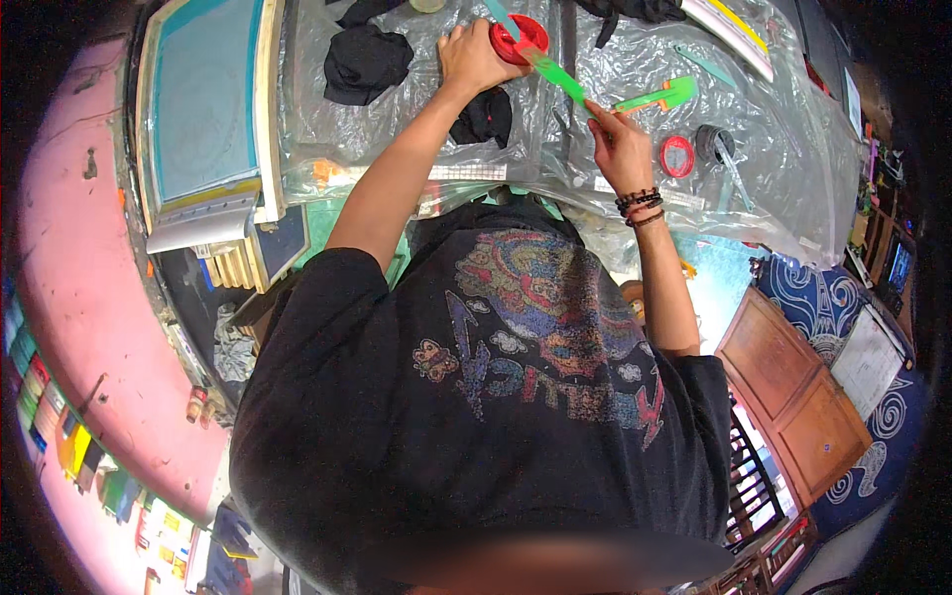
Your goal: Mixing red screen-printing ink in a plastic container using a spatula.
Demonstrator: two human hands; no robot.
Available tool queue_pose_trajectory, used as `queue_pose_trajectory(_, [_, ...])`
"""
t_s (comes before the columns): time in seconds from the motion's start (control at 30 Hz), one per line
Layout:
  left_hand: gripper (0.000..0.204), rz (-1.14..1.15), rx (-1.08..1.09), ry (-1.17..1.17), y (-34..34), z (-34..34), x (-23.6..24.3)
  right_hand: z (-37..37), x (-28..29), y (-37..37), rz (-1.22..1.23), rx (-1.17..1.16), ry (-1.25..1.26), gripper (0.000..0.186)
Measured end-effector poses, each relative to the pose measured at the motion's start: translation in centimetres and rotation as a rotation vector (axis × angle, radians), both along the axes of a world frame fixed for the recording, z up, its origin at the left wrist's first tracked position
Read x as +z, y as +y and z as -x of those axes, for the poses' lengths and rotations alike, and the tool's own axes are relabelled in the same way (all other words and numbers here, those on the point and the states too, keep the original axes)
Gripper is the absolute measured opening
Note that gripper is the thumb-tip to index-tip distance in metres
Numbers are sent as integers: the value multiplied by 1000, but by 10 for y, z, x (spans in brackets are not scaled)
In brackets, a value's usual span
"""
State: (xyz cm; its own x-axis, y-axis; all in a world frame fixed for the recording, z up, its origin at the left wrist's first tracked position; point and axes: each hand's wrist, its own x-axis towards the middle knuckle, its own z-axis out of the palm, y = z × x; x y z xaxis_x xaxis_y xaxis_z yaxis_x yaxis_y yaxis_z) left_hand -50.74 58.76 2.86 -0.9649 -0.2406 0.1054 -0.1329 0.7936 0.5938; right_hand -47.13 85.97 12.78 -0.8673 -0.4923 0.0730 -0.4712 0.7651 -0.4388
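Observation:
My left hand (pixel 474 59) is closed around the near left side of a round red tub (pixel 509 54) on the plastic-covered table. My right hand (pixel 623 149), with dark beaded bracelets at the wrist, pinches the near end of a long green spatula (pixel 560 77). The spatula slants up and left across the tub's opening. Its middle is smeared red, and a pale teal part shows beyond the tub. Whether its blade touches the tub's contents I cannot tell. A crumpled black cloth (pixel 483 118) lies just below my left hand.
Right of my right hand are a green-and-orange spatula (pixel 674 93), a red lid (pixel 676 156) and a dark pot (pixel 709 142) with a pale tool leaning on it. Another black cloth (pixel 367 65) lies left. A framed blue screen (pixel 208 99) stands at the table's left.

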Motion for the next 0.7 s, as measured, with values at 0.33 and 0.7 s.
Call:
queue_pose_trajectory(0.33, [93,34,-21,-43,4,6,6,6,-30,26,153,-15,7,35])
queue_pose_trajectory(0.7, [96,117,-31,-24,3,5,-7,20,-39,43,204,-9,-57,33])
